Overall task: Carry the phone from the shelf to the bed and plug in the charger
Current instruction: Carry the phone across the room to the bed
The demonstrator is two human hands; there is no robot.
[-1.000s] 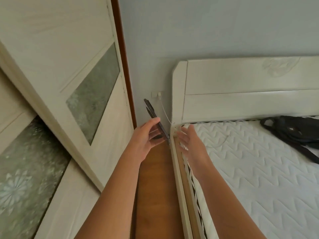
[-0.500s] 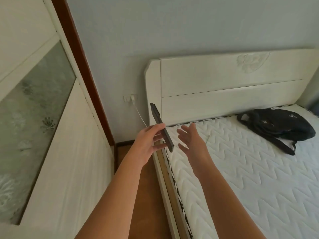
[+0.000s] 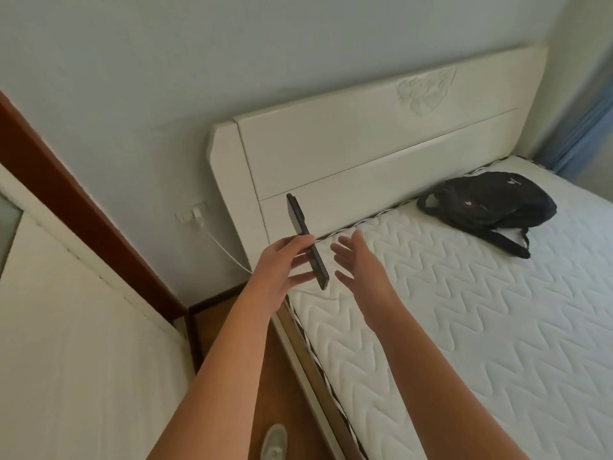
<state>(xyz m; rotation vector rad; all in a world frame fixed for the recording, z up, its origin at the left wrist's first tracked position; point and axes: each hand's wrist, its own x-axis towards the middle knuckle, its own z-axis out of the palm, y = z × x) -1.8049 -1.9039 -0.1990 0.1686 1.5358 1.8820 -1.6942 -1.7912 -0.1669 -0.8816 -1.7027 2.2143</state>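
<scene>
**Phone over mattress corner, cable not yet picked up**

The slim black slab phone [image 3: 307, 242] is held edge-on, tilted, in the air above the near corner of the white quilted mattress [image 3: 464, 310], just ahead of the cream wooden headboard [image 3: 381, 154]. My left hand [image 3: 278, 270] pinches its lower half, thumb on top, fingers beneath. I judge it light, rigid, slick-sided and breakable; best held across the long edges, leaving the bottom end free for the plug.

My right hand [image 3: 361, 263] hovers at 3 o'clock of the phone, fingers spread, holding nothing.

At 9 o'clock, the white wall socket [image 3: 192, 214] carries a white charger cable [image 3: 229, 255] that drops behind my left wrist; its free end I cannot see. A black backpack [image 3: 487, 210] lies at 2 o'clock, well apart.
</scene>
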